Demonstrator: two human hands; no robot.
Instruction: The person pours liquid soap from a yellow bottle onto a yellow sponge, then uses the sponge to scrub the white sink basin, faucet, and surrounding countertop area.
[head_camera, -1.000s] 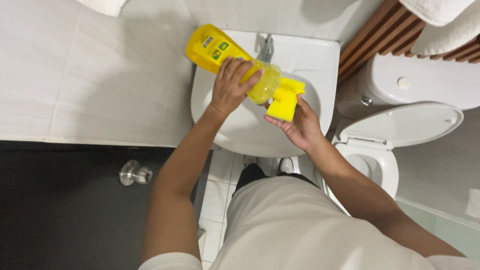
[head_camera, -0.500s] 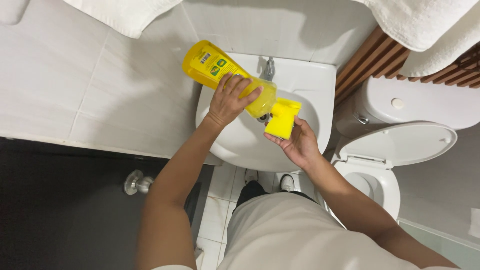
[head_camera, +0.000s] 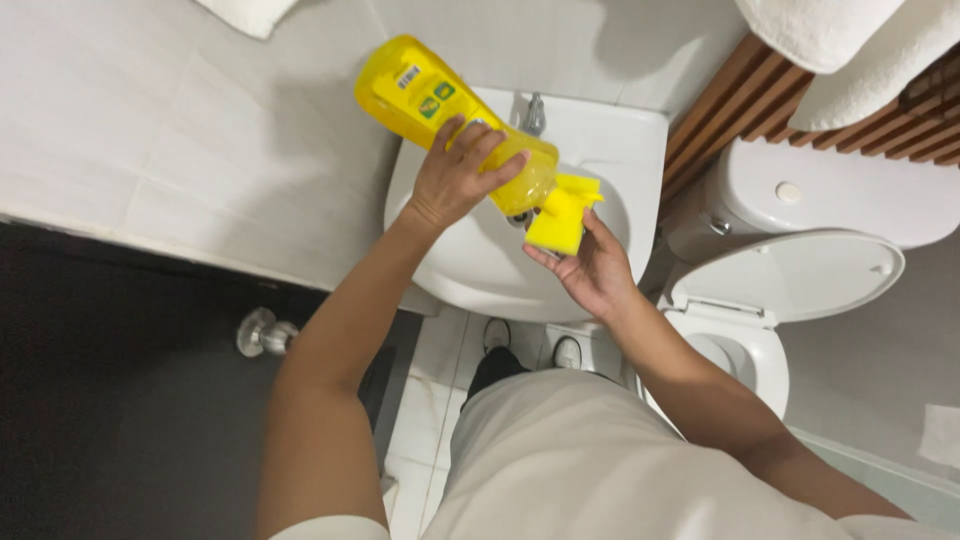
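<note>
My left hand (head_camera: 460, 172) grips a yellow bottle (head_camera: 420, 95) and tips it, neck down, over the white wash basin (head_camera: 480, 270). The bottle's neck points at a yellow sponge (head_camera: 560, 215), which my right hand (head_camera: 590, 265) holds up from below, just right of the bottle's mouth. Both hands are above the basin bowl. A chrome tap (head_camera: 533, 112) stands at the basin's back edge, behind the bottle.
A white toilet (head_camera: 770, 290) with its lid raised stands to the right of the basin, its cistern (head_camera: 850, 195) behind. White towels (head_camera: 850, 45) hang above wooden slats at top right. A dark door with a round metal knob (head_camera: 260, 330) is at the left.
The view has shifted slightly. The bottle is tipped a little further toward the sponge, and the sponge stays held under its neck.
</note>
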